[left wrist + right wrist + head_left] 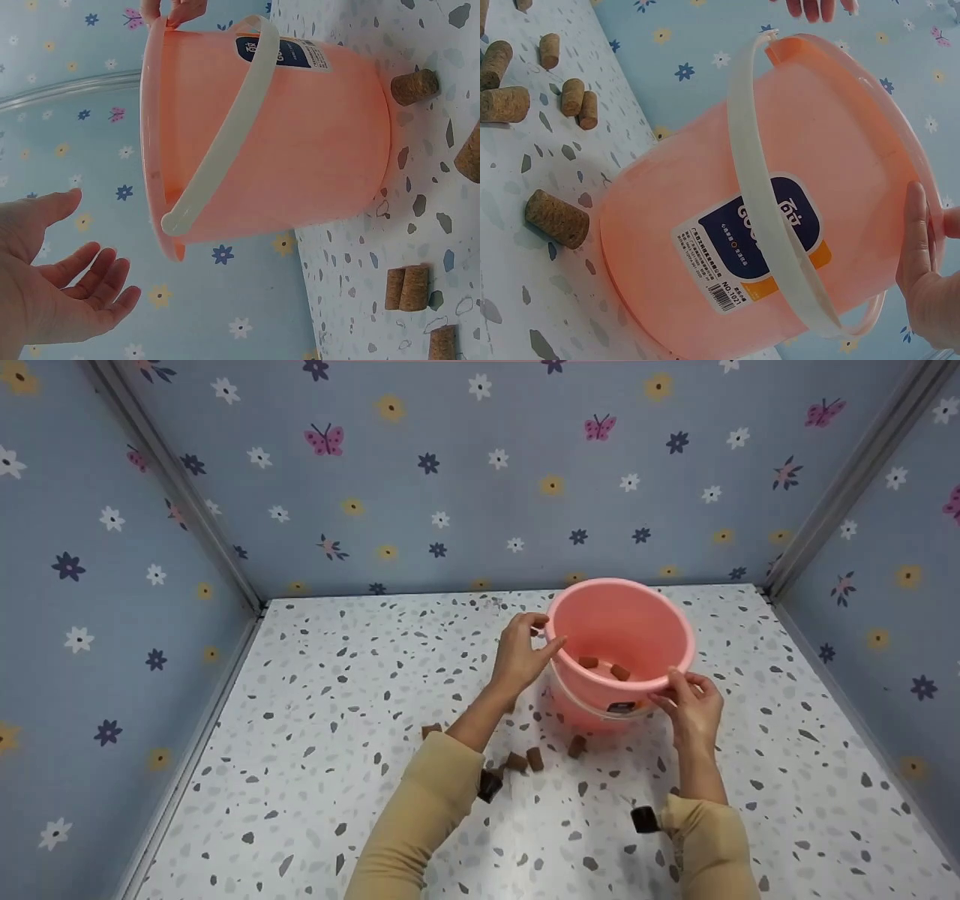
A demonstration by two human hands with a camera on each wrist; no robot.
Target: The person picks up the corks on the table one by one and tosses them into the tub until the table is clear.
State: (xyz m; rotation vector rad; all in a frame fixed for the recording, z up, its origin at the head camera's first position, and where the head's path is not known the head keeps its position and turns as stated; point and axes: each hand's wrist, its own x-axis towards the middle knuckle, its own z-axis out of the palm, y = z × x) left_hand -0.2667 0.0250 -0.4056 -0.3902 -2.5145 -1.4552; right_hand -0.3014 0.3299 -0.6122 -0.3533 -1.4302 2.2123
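A pink bucket [581, 694] stands on the speckled surface, with two brown corks [619, 672] visible inside. My right hand [696, 716] pinches the near right part of its rim, thumb against the outside in the right wrist view. At the rim's left side is my left hand [519, 656], thumb and fingers spread; the left wrist view shows this hand [67, 277] with loosely bent fingers, a gap from the bucket, and nothing in it. The white handle [754, 187] hangs down across the bucket's labelled side.
Several loose corks [535, 759] lie left of and in front of the bucket, one cork [557, 219] close by its base. Flower-patterned panels [480, 472] enclose the back and both sides. Black wrist devices [644, 819] sit at both sleeves.
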